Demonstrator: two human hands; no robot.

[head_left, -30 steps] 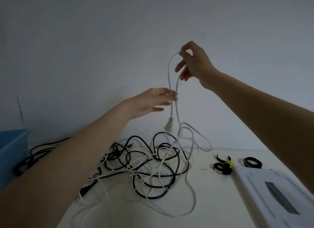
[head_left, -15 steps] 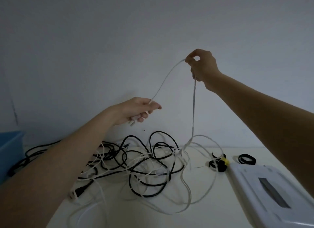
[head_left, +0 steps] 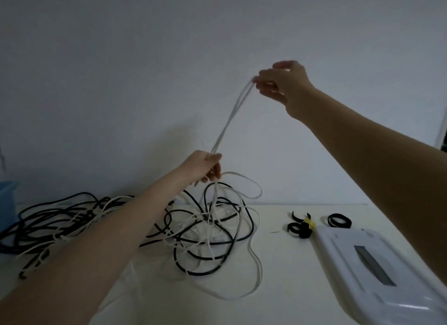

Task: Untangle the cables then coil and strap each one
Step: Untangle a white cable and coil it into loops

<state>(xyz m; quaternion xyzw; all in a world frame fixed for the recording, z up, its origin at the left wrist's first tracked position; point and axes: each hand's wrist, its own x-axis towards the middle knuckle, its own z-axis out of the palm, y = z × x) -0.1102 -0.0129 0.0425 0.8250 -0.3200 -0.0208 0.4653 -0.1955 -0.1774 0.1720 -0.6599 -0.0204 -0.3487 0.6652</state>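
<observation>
White cable (head_left: pixel 227 121) stretches doubled between right hand (head_left: pixel 283 85) pinch grip and left hand (head_left: pixel 203 167) clasp.

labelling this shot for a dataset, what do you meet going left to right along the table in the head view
Blue plastic bin at the left edge → tangled pile of black and white cables → black velcro straps with a yellow tag → black strap loop → white plastic device with a dark window.
</observation>
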